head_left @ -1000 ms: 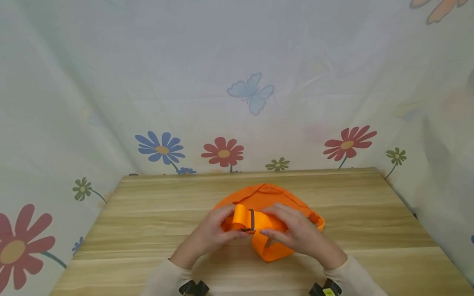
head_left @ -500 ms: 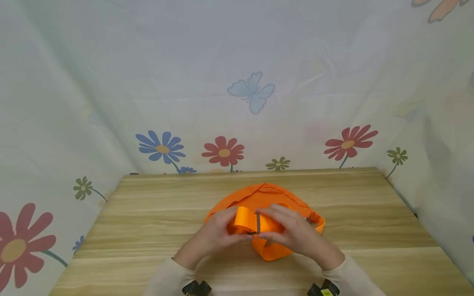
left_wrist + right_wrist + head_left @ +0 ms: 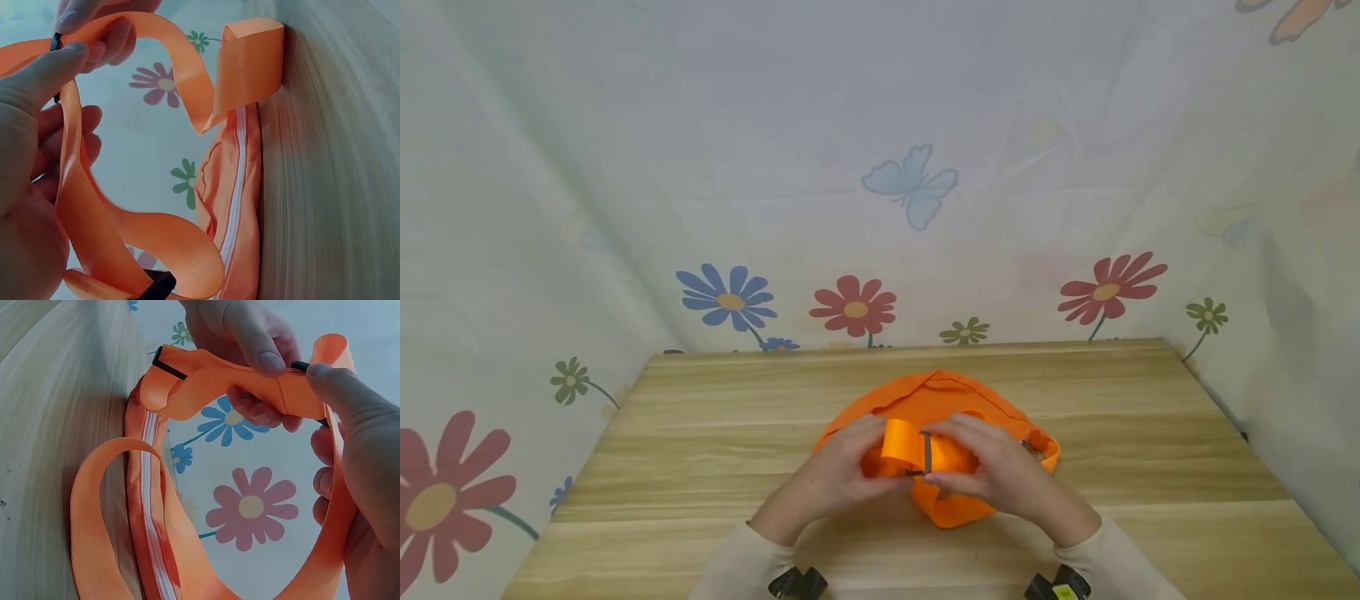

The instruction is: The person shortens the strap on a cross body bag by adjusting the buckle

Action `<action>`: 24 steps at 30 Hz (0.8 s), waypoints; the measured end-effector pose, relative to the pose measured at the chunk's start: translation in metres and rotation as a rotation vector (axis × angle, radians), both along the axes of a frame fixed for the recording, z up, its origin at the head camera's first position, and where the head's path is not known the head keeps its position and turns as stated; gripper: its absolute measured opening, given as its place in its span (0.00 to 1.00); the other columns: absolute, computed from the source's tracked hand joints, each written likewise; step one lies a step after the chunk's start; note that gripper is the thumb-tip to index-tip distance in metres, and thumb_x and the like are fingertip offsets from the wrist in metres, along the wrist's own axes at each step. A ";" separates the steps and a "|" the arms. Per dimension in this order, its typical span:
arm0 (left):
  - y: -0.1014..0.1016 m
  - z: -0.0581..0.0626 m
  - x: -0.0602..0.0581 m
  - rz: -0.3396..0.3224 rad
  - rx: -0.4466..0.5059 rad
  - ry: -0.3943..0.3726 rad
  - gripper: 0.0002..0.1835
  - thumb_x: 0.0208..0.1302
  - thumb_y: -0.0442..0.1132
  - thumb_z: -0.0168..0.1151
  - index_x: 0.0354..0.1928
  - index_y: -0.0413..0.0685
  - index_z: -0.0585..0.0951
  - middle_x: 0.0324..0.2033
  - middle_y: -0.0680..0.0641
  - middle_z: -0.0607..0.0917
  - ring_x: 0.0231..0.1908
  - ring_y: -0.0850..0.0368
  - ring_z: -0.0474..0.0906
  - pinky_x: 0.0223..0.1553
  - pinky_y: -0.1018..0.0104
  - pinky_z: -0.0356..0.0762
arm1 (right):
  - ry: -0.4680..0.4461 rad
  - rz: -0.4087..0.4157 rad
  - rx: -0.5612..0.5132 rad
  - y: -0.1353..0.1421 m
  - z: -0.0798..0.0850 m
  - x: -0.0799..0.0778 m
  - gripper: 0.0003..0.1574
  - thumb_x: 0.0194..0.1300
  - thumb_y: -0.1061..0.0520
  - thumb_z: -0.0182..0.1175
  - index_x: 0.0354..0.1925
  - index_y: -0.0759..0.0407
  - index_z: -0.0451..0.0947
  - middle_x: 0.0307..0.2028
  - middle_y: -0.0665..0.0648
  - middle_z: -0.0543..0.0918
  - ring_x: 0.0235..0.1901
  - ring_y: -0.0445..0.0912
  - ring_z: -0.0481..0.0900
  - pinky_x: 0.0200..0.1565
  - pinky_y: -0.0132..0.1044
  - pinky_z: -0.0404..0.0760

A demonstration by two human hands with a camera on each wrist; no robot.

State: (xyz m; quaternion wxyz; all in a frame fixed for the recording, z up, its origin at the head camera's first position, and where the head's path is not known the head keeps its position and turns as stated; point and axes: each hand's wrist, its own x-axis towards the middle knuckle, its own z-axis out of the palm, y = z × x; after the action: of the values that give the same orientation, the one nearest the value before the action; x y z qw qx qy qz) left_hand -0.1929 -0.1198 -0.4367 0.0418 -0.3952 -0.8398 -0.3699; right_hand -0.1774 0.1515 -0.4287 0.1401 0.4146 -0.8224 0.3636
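Pale cloth, far left: the backdrop carries a large red flower low down and a small olive one nearer the bench.
Wood-grain bench: spans the lower part of the head view, with the backdrop behind and on both sides.
Cream left sleeve: at the bench's near side, a black device at its wrist.
Left-hand grip: thumb and fingers pinch the orange strap just beside the buckle.
Orange strap: a loop of it bulges up between the hands; the right wrist view shows more of it curving down in wide loops.
Orange bag: lies on the bench just behind the hands, partly hidden by them, its white zip plain in the right wrist view.
Black buckle: threaded on the strap between the two hands, raised clear of the bag.
Second black fitting: on the strap close to one end of the bag, seen in the right wrist view.
Right-hand grip: thumb and fingers pinch the buckle at its two ends, the strap running through.
Cream right sleeve: another black device at its wrist, with a yellow-green patch.
Red flower, right: printed on the backdrop above the bench's far edge.
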 end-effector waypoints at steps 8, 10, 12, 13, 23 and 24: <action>-0.003 0.002 0.002 0.008 -0.032 0.034 0.23 0.64 0.42 0.81 0.58 0.53 0.84 0.52 0.55 0.89 0.50 0.60 0.83 0.59 0.61 0.86 | -0.013 0.002 -0.010 0.001 -0.001 0.000 0.31 0.65 0.52 0.79 0.62 0.58 0.80 0.47 0.51 0.85 0.40 0.38 0.79 0.41 0.31 0.86; -0.004 0.002 0.003 0.008 -0.034 0.032 0.23 0.64 0.43 0.80 0.59 0.53 0.85 0.53 0.55 0.90 0.50 0.60 0.84 0.59 0.61 0.86 | -0.020 0.002 -0.012 0.001 -0.002 0.000 0.31 0.65 0.52 0.80 0.62 0.58 0.80 0.46 0.50 0.85 0.40 0.37 0.78 0.40 0.31 0.85; -0.005 0.002 0.003 0.008 -0.036 0.035 0.23 0.64 0.43 0.80 0.60 0.52 0.85 0.54 0.55 0.90 0.50 0.59 0.85 0.60 0.60 0.87 | -0.023 0.003 -0.016 0.002 -0.002 0.000 0.31 0.64 0.53 0.80 0.61 0.58 0.81 0.46 0.51 0.85 0.40 0.37 0.78 0.40 0.31 0.85; -0.005 0.002 0.003 0.010 -0.039 0.036 0.24 0.65 0.44 0.80 0.61 0.52 0.85 0.54 0.55 0.90 0.51 0.59 0.85 0.60 0.60 0.87 | -0.024 0.003 -0.020 0.002 -0.002 0.001 0.32 0.64 0.53 0.80 0.61 0.58 0.81 0.46 0.51 0.85 0.40 0.37 0.78 0.40 0.31 0.86; -0.019 0.006 0.006 0.073 -0.130 0.039 0.26 0.68 0.46 0.77 0.65 0.51 0.84 0.61 0.52 0.89 0.58 0.53 0.87 0.64 0.50 0.85 | -0.004 -0.017 -0.026 0.006 0.000 0.000 0.32 0.61 0.55 0.82 0.60 0.58 0.81 0.47 0.51 0.87 0.40 0.38 0.81 0.41 0.31 0.88; -0.021 0.006 0.006 0.078 -0.133 0.044 0.26 0.68 0.47 0.77 0.65 0.51 0.85 0.60 0.52 0.90 0.58 0.53 0.87 0.63 0.50 0.86 | -0.002 -0.016 -0.026 0.007 0.000 0.000 0.32 0.61 0.55 0.82 0.60 0.58 0.81 0.47 0.51 0.87 0.40 0.38 0.81 0.41 0.31 0.88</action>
State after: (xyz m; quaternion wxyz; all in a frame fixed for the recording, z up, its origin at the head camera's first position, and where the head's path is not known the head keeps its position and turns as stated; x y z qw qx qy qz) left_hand -0.1868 -0.1412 -0.4307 0.0484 -0.3719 -0.8762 -0.3027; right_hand -0.1772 0.1581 -0.4289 0.1475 0.4060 -0.8210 0.3734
